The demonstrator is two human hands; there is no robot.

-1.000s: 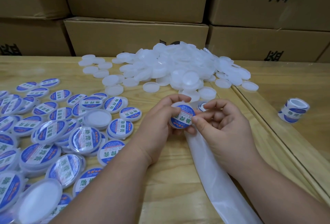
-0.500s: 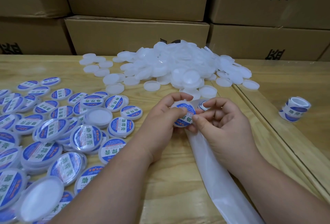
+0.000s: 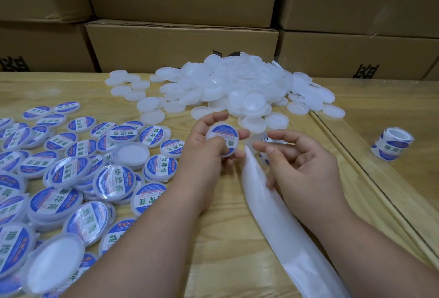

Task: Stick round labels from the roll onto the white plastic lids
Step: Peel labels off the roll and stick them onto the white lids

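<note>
Two hands work over a wooden table [image 3: 213, 245] in the single head view. The left hand [image 3: 202, 155] grips a labelled lid [image 3: 223, 139], fingers curled round its rim and the thumb pressing down on the blue and white sticker. The right hand [image 3: 301, 164] is just beside that lid, on its right, but apart from it; its fingers are loosely curled with thumb and forefinger close together, and no sticker can be made out between them. Behind those fingers, right of the held lid, a bit of the label roll [image 3: 267, 139] peeks out, mostly hidden. A white backing strip [image 3: 280, 217] trails from below the held lid toward the viewer, passing under the right hand.

Beyond the held lid lies a heap of plain lids [image 3: 237, 88]; to its left spreads a crowd of finished lids [image 3: 71, 179]. A spare roll [image 3: 392, 145] stands well to the right of the held lid. Cardboard boxes [image 3: 180, 45] are stacked behind the heap.

By the look of it, the sticker is being smoothed down, so this lid is nearly done. Next, the left hand would need to drop it among the finished ones and fetch a plain lid, while the right peels a fresh sticker off the strip.
</note>
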